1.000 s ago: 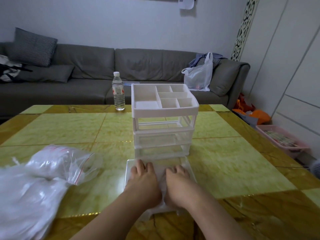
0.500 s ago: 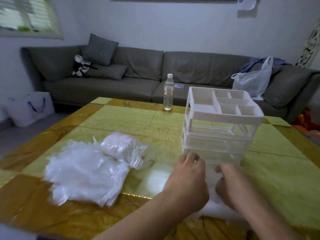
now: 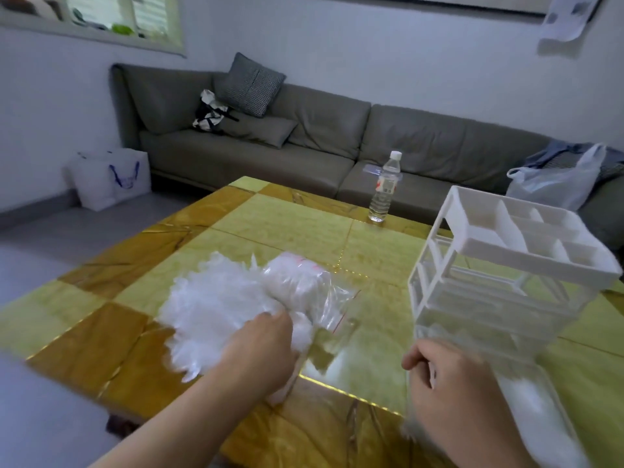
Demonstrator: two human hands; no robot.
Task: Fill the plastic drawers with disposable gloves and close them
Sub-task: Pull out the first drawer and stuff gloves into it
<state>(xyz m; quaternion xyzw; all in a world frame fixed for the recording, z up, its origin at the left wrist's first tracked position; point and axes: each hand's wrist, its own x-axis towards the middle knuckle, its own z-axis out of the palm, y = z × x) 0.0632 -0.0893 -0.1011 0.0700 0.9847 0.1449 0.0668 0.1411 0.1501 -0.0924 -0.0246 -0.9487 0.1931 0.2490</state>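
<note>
The table (image 3: pixel 277 231) has a glossy, polished stone-like top in yellow and amber tiles that mirrors the light. The drawer unit (image 3: pixel 499 271) is matt white plastic with clear plastic drawers, and the gloves (image 3: pixel 216 319) are thin, crinkly translucent film beside a shiny clear bag (image 3: pixel 304 285). The sofa (image 3: pixel 337 143) looks like smooth, matt grey leather, and the bottle (image 3: pixel 385 187) is clear plastic.

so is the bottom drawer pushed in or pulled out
Pulled out: the bottom drawer juts toward the person from the drawer unit, with white gloves lying in it.
</note>
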